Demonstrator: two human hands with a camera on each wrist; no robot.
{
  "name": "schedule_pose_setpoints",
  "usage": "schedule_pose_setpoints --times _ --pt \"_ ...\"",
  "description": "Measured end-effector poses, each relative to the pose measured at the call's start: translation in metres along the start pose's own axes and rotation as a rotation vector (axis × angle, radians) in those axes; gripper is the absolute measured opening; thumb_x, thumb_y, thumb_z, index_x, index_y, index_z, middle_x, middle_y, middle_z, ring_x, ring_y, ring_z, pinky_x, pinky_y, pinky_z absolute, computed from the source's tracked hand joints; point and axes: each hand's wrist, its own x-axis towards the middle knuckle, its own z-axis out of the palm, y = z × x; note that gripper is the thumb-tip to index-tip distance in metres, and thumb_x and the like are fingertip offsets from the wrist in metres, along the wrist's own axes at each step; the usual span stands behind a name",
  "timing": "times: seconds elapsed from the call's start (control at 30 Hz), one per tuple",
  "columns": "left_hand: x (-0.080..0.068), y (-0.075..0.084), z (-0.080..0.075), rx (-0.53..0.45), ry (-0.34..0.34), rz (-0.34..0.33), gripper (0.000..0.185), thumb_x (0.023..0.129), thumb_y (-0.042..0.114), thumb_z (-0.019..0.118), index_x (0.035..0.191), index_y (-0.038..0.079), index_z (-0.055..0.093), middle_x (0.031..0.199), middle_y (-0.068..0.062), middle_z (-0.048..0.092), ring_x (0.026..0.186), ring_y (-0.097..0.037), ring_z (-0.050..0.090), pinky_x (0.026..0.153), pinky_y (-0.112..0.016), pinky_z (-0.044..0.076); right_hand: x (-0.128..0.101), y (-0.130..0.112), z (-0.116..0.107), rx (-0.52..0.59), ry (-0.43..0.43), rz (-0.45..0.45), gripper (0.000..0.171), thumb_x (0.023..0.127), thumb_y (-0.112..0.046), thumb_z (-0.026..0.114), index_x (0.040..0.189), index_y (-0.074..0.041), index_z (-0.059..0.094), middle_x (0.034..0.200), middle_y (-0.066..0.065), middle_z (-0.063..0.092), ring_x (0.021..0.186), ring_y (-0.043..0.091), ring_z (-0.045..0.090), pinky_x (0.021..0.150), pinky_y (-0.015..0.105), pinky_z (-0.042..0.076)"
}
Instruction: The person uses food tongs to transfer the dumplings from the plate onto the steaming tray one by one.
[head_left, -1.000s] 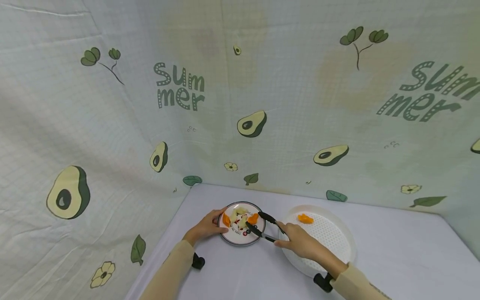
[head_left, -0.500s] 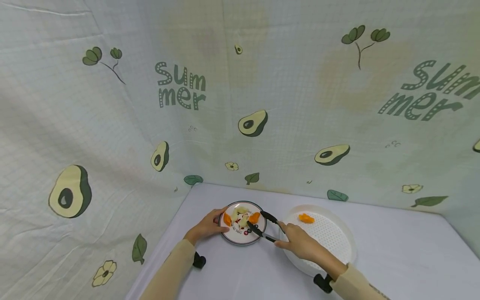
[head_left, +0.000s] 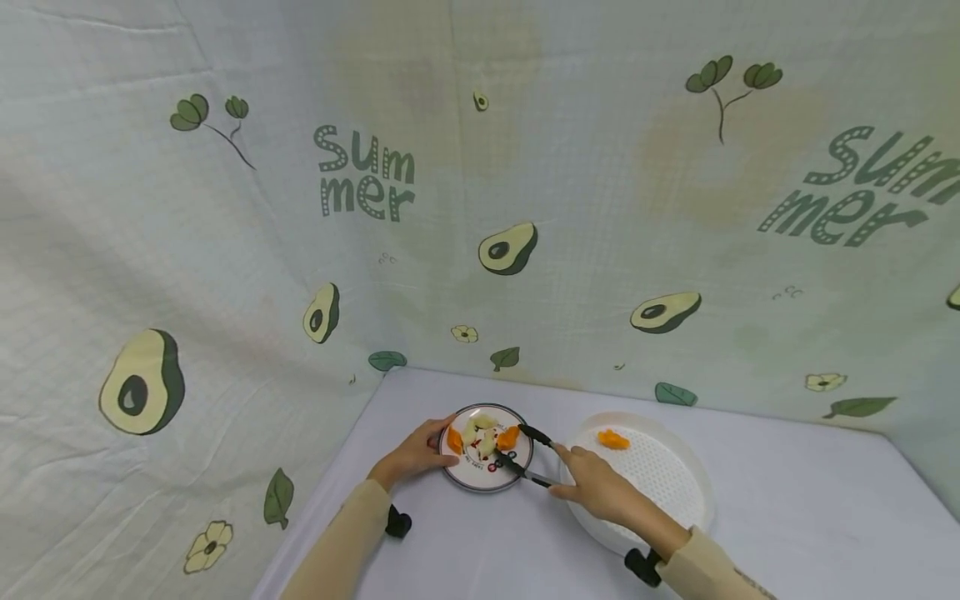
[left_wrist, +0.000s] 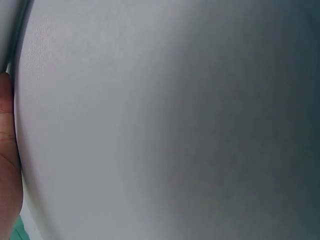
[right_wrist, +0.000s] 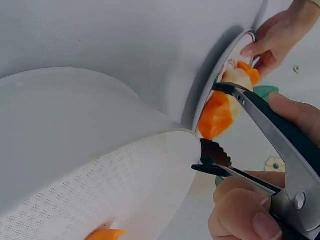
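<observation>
My left hand (head_left: 414,452) grips the left rim of a small round dark-rimmed plate (head_left: 480,482), thumb over its edge. On the plate lie pale food pieces (head_left: 486,443) between two orange pieces, one on the left (head_left: 454,440) and one on the right (head_left: 507,437). My right hand (head_left: 600,485) holds black-tipped metal tongs (right_wrist: 265,120) over the plate's right side. The tong arms are spread, one tip on either side of the right orange piece (right_wrist: 215,117). In the left wrist view, only part of the left hand (left_wrist: 7,150) shows, at the left edge.
Right of the plate, partly under my right forearm, stands a large round white tray (head_left: 667,475) with a perforated-looking base. Another orange piece (head_left: 613,439) lies near its back edge. A printed cloth (head_left: 570,167) hangs behind the white-covered table (head_left: 787,500).
The tongs' near tip has shifted slightly toward me, so the tips stand a little wider apart. The left hand and plate have stayed put.
</observation>
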Motion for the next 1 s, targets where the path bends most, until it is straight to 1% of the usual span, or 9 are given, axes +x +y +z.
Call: schedule_pose_setpoints --times 0.2,0.3,0.37,0.53,0.63,0.77,1.0 --pt "0.000 0.004 -0.003 -0.022 0.000 0.046 0.084 0.082 0.024 0.084 0.153 0.015 0.041 0.125 -0.008 0.049 0.102 -0.024 0.043 0.082 -0.037 0.040 -0.001 -0.002 -0.003 0.000 0.018 -0.019 0.066 0.090 -0.024 0.076 0.141 0.007 0.050 0.131 0.034 0.053 0.118 0.046 0.054 0.093 0.058 0.046" --pt "0.000 0.004 -0.003 -0.026 0.000 0.042 0.084 0.081 0.024 0.085 0.153 0.016 0.042 0.126 -0.007 0.049 0.103 -0.023 0.043 0.084 -0.036 0.040 -0.002 -0.001 -0.004 0.011 0.017 -0.016 0.066 0.090 -0.025 0.075 0.142 0.007 0.049 0.131 0.033 0.053 0.119 0.045 0.054 0.094 0.058 0.045" --pt "0.000 0.002 -0.003 -0.034 -0.003 0.052 0.084 0.081 0.022 0.085 0.153 0.014 0.042 0.127 -0.009 0.049 0.102 -0.022 0.043 0.084 -0.034 0.041 -0.002 0.000 -0.003 0.027 0.011 -0.016 0.066 0.090 -0.025 0.075 0.142 0.007 0.049 0.131 0.032 0.053 0.121 0.045 0.053 0.096 0.057 0.044" --pt "-0.001 0.001 -0.003 -0.043 -0.011 0.082 0.083 0.082 0.017 0.084 0.153 0.011 0.041 0.122 -0.009 0.049 0.094 -0.020 0.043 0.078 -0.030 0.041 -0.003 0.002 -0.001 0.045 0.013 -0.020 0.065 0.090 -0.024 0.075 0.141 0.006 0.050 0.128 0.029 0.057 0.119 0.042 0.055 0.096 0.055 0.045" --pt "-0.001 0.002 -0.003 -0.044 -0.012 0.069 0.083 0.082 0.019 0.084 0.153 0.013 0.041 0.118 -0.007 0.047 0.093 -0.020 0.042 0.075 -0.030 0.039 -0.004 0.002 0.000 0.046 0.025 -0.021 0.065 0.089 -0.024 0.076 0.141 0.006 0.051 0.123 0.026 0.060 0.115 0.039 0.058 0.094 0.054 0.046" --pt "-0.002 0.004 -0.003 -0.038 -0.011 0.060 0.083 0.082 0.019 0.084 0.153 0.014 0.041 0.115 -0.006 0.047 0.093 -0.020 0.042 0.076 -0.033 0.038 -0.006 0.001 0.000 0.068 0.036 -0.029 0.065 0.089 -0.024 0.077 0.140 0.006 0.052 0.118 0.022 0.063 0.111 0.037 0.060 0.092 0.053 0.048" --pt "-0.003 0.003 -0.004 -0.027 -0.011 0.074 0.083 0.083 0.019 0.084 0.153 0.013 0.041 0.113 -0.006 0.047 0.092 -0.020 0.042 0.076 -0.033 0.038 -0.013 -0.002 -0.006 0.096 0.051 -0.034 0.066 0.089 -0.026 0.076 0.142 0.006 0.050 0.121 0.024 0.061 0.113 0.039 0.058 0.093 0.054 0.047"
